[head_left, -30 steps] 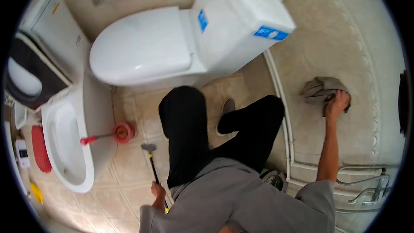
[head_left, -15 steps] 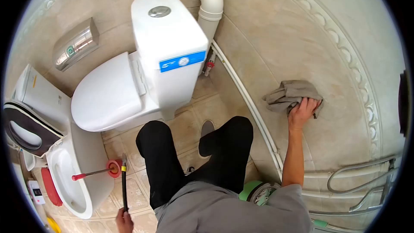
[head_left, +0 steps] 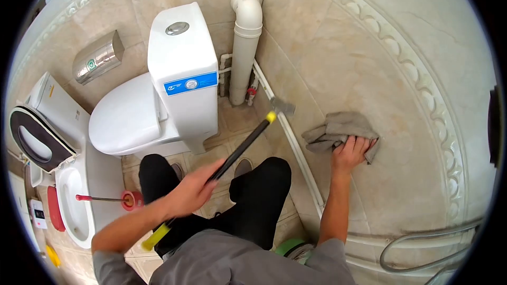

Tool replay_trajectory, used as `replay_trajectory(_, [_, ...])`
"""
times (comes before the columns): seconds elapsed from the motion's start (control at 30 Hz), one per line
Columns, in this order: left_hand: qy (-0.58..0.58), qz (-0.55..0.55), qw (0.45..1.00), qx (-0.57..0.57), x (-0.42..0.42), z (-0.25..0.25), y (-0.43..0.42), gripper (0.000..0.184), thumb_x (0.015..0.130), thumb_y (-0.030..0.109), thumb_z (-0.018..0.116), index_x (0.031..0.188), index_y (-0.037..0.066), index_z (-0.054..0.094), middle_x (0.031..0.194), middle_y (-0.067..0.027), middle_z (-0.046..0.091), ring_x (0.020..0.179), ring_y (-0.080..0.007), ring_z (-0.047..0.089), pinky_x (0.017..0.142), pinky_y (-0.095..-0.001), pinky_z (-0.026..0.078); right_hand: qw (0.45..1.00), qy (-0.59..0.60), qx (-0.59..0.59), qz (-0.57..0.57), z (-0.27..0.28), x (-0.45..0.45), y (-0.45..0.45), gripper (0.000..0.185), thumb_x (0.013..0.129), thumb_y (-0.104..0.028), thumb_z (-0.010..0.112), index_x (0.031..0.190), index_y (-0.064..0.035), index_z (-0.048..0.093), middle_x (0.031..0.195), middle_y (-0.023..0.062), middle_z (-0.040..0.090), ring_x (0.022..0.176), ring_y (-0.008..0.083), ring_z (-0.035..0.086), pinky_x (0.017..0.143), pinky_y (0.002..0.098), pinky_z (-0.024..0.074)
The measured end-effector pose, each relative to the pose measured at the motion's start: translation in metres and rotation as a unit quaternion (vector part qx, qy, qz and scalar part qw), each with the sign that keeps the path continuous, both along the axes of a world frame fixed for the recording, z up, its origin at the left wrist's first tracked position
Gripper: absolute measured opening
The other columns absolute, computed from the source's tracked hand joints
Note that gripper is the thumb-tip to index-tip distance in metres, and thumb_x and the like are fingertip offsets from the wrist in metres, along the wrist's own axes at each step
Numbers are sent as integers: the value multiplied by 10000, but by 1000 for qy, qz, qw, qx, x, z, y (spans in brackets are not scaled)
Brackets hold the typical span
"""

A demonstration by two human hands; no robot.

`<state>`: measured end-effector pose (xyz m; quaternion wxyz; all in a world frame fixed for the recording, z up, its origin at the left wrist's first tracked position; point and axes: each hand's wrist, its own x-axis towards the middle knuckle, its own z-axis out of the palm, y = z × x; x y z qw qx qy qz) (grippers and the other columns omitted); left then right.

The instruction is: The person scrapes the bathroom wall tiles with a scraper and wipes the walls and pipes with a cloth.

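Head view, clock from frame centre.

Left hand [head_left: 198,187], 7–8 o'clock: fist closed round the black handle of a long tool [head_left: 241,148]. Handle slants from lower left up toward 2 o'clock; yellow band near the head, yellow butt end below the forearm at 7–8. Grey tool head, slightly blurred, overlaps the white wall pipes [head_left: 303,155] just off centre at 2; can't tell if it touches them.

Right hand [head_left: 351,152], 3–4 o'clock: fingers bent over a bunched grey cloth [head_left: 346,126], gripping it against the tiled wall [head_left: 406,163]. Cloth is just right of the pipes, mostly at 3.

Around: toilet [head_left: 182,63] at 9–11, lid down, blue label on tank. Thick white drainpipe [head_left: 244,66] at 12. Metal dispenser [head_left: 99,57] on wall at 10. Plunger [head_left: 132,200] at 8, handle leaning over the white basin [head_left: 71,182]. Grey hose [head_left: 388,258] at 4–5.
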<state>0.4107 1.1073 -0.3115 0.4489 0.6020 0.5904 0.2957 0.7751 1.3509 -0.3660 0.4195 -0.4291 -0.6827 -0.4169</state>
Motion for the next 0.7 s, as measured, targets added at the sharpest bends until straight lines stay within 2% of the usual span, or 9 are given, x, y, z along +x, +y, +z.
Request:
replay_trajectory(0.07, [3,20,996,86,13,-46,70,575,988,48,495,1539,79,336,971,-175,585,752,-252,606,747,-380,510,1000,-4,11,8,0,1,3,106,851,-23,546,886,12,640,1015,163,621,1058,385,585,1125,625,349])
replay_trajectory(0.2, [-115,91,989,-10,35,-60,163,550,1003,101,472,1532,44,331,1024,-199,616,843,-284,614,815,-397,502,1000,-16,-2,-2,-6,7,4,128,865,-21,532,893,25,648,1057,175,648,1084,388,595,1125,619,345])
replay_trajectory(0.3, [-132,125,978,99,40,-101,227,570,1008,112,465,1547,38,293,1031,-192,609,805,-271,618,787,-387,509,999,-36,5,-15,-2,6,3,153,876,-38,516,905,25,651,1084,187,642,1091,395,588,1122,629,340])
replay_trajectory(0.33, [-158,129,973,107,43,-104,242,577,1027,93,437,1574,88,254,983,-119,562,682,-187,547,632,-329,469,999,-44,6,-9,-2,7,3,153,876,-38,516,905,25,651,1084,187,642,1091,395,588,1122,629,340])
replay_trajectory(0.4, [-187,142,965,113,44,-109,263,591,1047,75,409,1602,138,215,934,-46,514,558,-104,477,477,-270,429,999,-41,-6,-33,-5,8,1,185,867,-56,500,922,28,655,1118,200,629,1105,404,577,1123,642,331])
replay_trajectory(0.47, [-350,147,924,33,45,-97,272,594,1044,74,406,1603,132,212,953,-49,516,548,-101,456,472,-265,425,998,-49,-6,-30,-10,12,3,205,840,-59,492,930,30,655,1139,211,617,1097,413,567,1124,652,325])
replay_trajectory(0.6, [-381,163,910,18,36,-100,296,590,1041,70,408,1599,134,229,928,-37,517,559,-94,463,448,-266,413,997,-60,-13,-44,-4,5,1,193,821,-45,484,910,40,632,1073,203,604,1048,419,549,1121,668,320])
replay_trajectory(0.67, [-403,172,899,22,29,-100,311,587,1040,69,412,1597,140,241,925,-36,517,562,-92,469,444,-262,411,998,-43,-15,-39,-2,2,-1,174,904,-103,513,845,20,621,929,178,579,963,418,543,1120,710,283])
replay_trajectory(0.7, [-421,181,888,29,26,-98,315,585,1039,69,416,1595,146,252,923,-35,517,564,-90,474,440,-259,408,998,-46,-16,-38,-2,2,-1,174,904,-103,513,845,20,621,929,178,579,963,418,543,1120,710,283])
